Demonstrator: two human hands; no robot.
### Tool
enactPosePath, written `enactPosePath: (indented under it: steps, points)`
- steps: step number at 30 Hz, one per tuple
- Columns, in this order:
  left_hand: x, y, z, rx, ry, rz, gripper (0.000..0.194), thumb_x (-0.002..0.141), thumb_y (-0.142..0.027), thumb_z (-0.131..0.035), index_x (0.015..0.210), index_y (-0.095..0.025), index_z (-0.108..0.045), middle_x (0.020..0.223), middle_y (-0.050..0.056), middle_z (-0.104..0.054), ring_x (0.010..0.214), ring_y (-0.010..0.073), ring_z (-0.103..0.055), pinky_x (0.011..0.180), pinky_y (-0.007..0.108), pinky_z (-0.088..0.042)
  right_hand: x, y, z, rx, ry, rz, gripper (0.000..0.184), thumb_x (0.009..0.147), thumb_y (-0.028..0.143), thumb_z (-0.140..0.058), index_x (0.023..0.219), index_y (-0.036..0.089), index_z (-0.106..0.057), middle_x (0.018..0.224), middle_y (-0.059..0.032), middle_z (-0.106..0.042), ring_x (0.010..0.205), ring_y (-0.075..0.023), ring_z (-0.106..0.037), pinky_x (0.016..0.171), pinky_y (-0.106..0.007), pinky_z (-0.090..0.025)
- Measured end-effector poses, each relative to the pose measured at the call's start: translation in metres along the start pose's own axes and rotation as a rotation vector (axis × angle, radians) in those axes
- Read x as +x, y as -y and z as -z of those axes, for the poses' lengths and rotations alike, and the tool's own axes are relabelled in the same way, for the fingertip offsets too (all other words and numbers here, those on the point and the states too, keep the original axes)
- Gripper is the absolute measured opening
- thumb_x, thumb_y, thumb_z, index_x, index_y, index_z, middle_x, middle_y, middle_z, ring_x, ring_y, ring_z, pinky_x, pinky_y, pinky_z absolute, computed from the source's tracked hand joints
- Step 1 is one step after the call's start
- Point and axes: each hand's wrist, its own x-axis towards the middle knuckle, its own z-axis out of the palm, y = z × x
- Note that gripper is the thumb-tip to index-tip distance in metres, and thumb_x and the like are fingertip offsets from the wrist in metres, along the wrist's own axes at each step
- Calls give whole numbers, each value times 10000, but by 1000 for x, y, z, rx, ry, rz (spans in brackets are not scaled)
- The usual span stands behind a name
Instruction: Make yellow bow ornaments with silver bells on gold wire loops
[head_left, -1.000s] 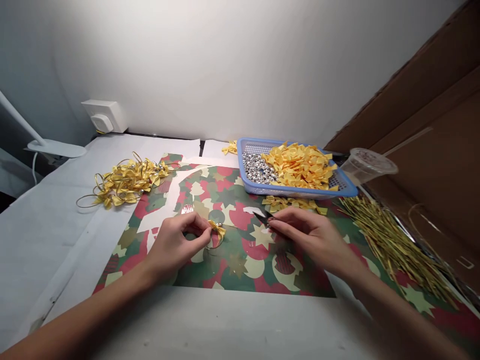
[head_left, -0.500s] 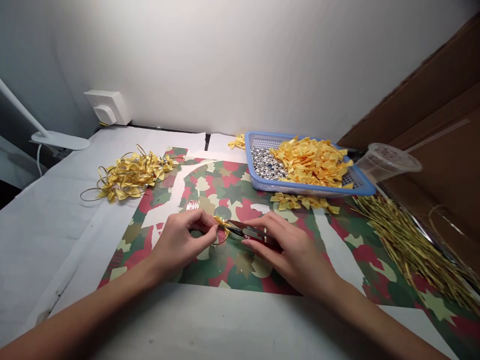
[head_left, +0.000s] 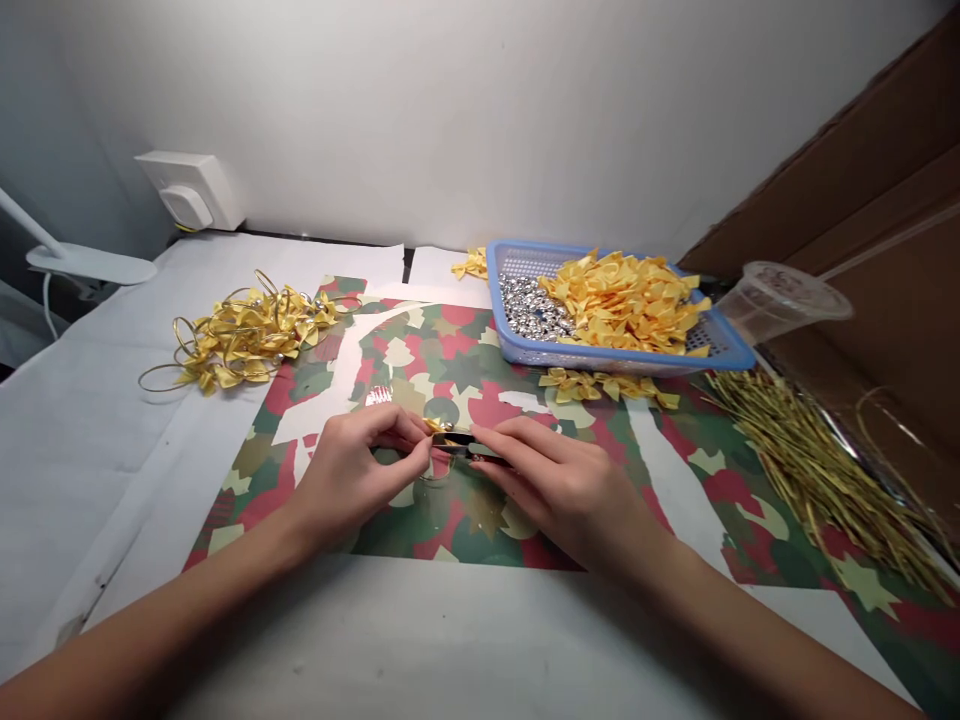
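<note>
My left hand pinches a small yellow ribbon bow between thumb and fingertips. Beside the bow shows a shiny silver bead or bell, and a thin wire loop hangs below it. Wrapped around a small pair of dark thread snips, my right hand keeps their blades pointed left, right against the bow. The fingers hide most of the handles. Whether the blade tips touch the ribbon or the wire I cannot tell.
A blue basket holds yellow bows and silver beads. Bows on wire loops lie at the left. Green-gold stems and a clear plastic cup are at the right, by a cardboard wall.
The snips have moved left onto the bow, and my right fingers have squeezed together on the handles. My left hand still holds the bow. The whole view has shifted slightly.
</note>
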Motion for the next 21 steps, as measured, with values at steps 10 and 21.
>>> enactPosePath:
  steps: [10, 21]
  points:
    - [1, 0, -1, 10, -13, -17, 167, 772, -136, -611, 608, -165, -596, 750, 36, -646, 682, 138, -638, 625, 226, -584, 1, 2, -4, -55, -30, 39, 262, 960, 168, -450, 1065, 118, -685, 813, -92, -725, 621, -177, -675, 553, -270, -529]
    - [3, -1, -2, 9, 2, 19, 150, 763, -155, -618, 614, -163, -603, 757, 32, -635, 676, 134, -630, 623, 229, -578, 0, 0, -4, -80, 15, 36, 293, 992, 216, -405, 1061, 111, -670, 818, -76, -714, 627, -146, -653, 562, -241, -512]
